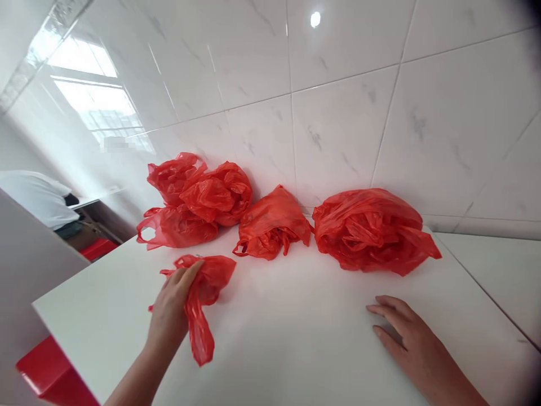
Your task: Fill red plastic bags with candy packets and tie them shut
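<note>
My left hand (171, 307) grips a crumpled red plastic bag (215, 276) over the left part of the white table (287, 338). One handle of that bag dangles below the fingers. On the right, my right hand (406, 332) is just over the tabletop with its fingers apart and nothing in them. The thing nearest to it is a large bundle of red plastic bags (367, 231) against the wall. A smaller folded red bag (274, 223) lies between that bundle and a heap of several red bags (215, 194) at the back left.
A tiled wall (338, 129) runs along the table's back edge. Red stools or boxes (51, 369) stand below the left edge. Farther left, a person in a white top (38, 197) is beside a dark-edged desk. A second white tabletop (502, 270) adjoins at right.
</note>
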{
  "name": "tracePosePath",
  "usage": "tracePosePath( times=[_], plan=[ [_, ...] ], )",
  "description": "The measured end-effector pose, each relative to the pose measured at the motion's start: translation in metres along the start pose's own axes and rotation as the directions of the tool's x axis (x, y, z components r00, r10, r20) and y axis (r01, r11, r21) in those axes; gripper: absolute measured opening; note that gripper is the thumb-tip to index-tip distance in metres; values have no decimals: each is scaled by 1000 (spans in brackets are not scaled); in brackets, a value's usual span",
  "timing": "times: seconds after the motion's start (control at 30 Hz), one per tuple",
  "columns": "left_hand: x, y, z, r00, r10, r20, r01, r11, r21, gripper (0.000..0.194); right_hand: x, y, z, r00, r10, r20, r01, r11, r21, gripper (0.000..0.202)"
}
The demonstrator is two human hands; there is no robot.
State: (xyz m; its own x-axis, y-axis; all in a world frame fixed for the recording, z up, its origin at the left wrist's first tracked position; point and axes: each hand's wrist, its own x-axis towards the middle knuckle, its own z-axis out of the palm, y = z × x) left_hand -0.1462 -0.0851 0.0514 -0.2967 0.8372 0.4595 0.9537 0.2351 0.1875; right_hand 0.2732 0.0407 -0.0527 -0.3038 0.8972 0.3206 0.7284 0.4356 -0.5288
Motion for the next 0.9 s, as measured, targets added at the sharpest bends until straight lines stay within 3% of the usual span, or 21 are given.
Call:
tracePosePath(
  times=[0.07,0.13,0.23,0.4,0.5,0.6,0.73,0.9],
  plan=[
    [4,0,-1,994,-95,52,87,986,139,67,0,-4,-2,1000,9,8,-9,1000,3,28],
    [6,11,0,985,-83,152,57,984,171,82,0,-8,-5,1000,15,12,-15,1000,4,27],
    [6,43,1,951,140,277,-147,989,5,91,-1,-13,-8,1000,15,11,-15,1000,5,26],
    [10,109,4,828,440,348,-340,887,-313,76,-2,-21,-13,1000,21,14,-21,1000,21,25],
    [21,146,15,740,592,321,-440,786,-434,70,3,-25,-12,1000,-5,-14,5,1000,10,28],
    [35,181,34,670,698,252,-529,687,-498,63,15,-31,-4,985,-76,-154,62,994,-90,35],
    [54,224,55,639,763,104,-648,606,-463,50,43,-40,9,945,-155,-287,96,973,-209,42],
    [76,263,59,589,804,-76,-758,518,-397,34,79,-35,17,915,-44,-401,-32,983,-181,47]
  ],
)
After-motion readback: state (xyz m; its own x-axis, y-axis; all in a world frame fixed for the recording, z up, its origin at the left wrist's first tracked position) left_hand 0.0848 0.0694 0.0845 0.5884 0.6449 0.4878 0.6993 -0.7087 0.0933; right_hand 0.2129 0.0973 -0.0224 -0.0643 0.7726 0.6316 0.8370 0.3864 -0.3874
